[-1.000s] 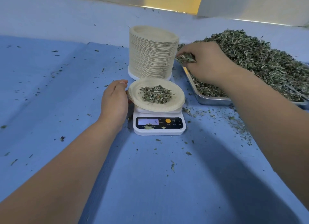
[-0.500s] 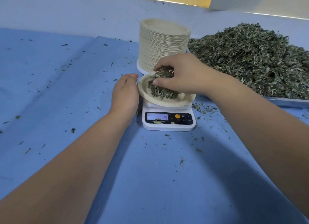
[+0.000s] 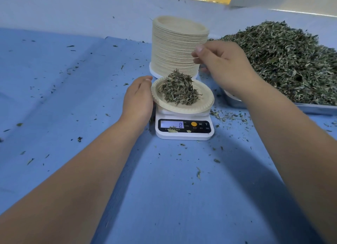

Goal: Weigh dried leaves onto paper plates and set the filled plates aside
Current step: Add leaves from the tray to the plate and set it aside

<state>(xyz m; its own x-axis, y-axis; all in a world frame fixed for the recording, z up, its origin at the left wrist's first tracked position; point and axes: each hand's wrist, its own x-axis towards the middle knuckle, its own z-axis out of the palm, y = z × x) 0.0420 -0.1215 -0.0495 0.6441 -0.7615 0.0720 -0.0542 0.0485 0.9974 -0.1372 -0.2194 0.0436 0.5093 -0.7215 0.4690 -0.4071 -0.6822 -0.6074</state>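
Observation:
A paper plate [image 3: 204, 105] sits on a small white digital scale [image 3: 184, 135] whose display reads 8. A mound of dried leaves [image 3: 179, 91] lies on the plate. My left hand [image 3: 138, 99] rests on the table at the plate's left side, fingers fairly straight and fingertips at the rim. My right hand [image 3: 224, 67] hovers above and to the right of the plate, fingers loosely curled, with no leaves visible in it.
A tall stack of paper plates [image 3: 176, 47] stands just behind the scale. At the right, a metal tray [image 3: 310, 109] holds a big heap of dried leaves [image 3: 284, 61]. Leaf bits are scattered over the blue table cover [image 3: 73, 98].
My right hand carried a pinch of leaves from the tray to the plate, dropped it and lifted away. The mound on the plate grew and the reading rose from 4 to 8.

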